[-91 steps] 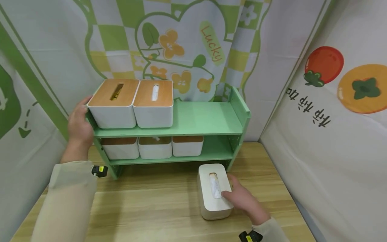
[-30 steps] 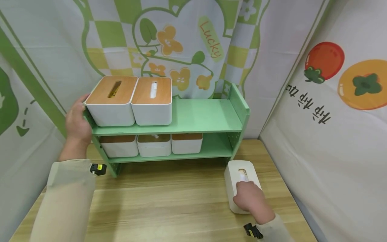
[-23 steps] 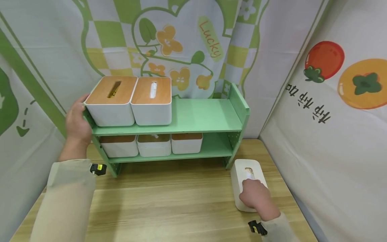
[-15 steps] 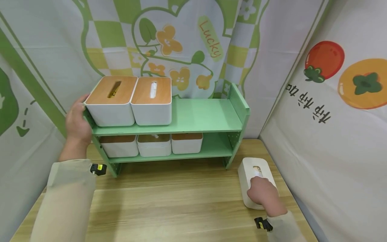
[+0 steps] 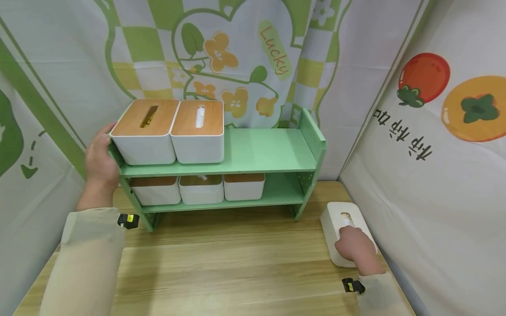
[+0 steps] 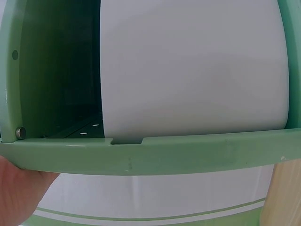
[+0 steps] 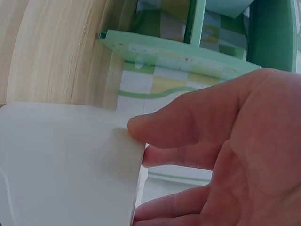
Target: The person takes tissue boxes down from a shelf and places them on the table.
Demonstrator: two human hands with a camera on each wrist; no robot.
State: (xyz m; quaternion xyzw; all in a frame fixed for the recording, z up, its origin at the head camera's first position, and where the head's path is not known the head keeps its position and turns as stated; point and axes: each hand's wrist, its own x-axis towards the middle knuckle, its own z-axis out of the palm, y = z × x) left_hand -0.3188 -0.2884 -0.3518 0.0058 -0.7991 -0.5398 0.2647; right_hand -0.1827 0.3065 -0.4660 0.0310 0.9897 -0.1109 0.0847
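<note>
Thumb and fingers of the right hand [image 5: 357,246], only slightly parted, pinch the white tissue box [image 5: 337,220] at its edge; a firm, level hold seems best this near the right side of the surface [image 5: 221,254]. Well leftward, the left hand [image 5: 100,163] touches the green shelf's [image 5: 269,151] end, its curl partly hidden.

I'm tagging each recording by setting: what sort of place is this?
Probably a small staged booth rather than an ordinary room: printed cloth hangs close on three sides of a wood-grain table, which bears a green two-tier shelf holding white tissue boxes.
</note>
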